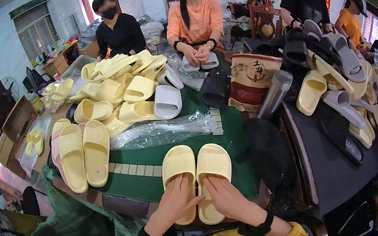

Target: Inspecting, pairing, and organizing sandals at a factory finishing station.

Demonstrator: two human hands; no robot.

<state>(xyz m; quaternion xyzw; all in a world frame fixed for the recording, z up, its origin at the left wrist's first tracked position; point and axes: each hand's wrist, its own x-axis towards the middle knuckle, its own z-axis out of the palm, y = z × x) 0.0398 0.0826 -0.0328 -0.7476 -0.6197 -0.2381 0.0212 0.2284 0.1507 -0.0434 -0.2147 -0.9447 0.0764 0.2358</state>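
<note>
A pair of pale yellow slide slippers lies side by side, toes pointing away, at the near edge of the green-covered table. My left hand (179, 199) has its fingers tucked under the ribbed strap of the left slipper (177, 160), thumb stretched toward the other one. Likewise, the right slipper (213, 159) is held by my right hand (224, 195), with its fingers inside below the strap. The straps hide my fingertips. Beyond the pair lie a bundle of clear plastic bags (164, 132) and a row of pale square labels (136, 169).
Yellow slippers (115, 89) are heaped at the far left, with another pair (96, 152) standing nearer. A red-brown pouch (253, 80) and a metal flask (275, 92) stand at right. Mixed slippers cover a dark table (321, 147). Several people (197, 20) work opposite.
</note>
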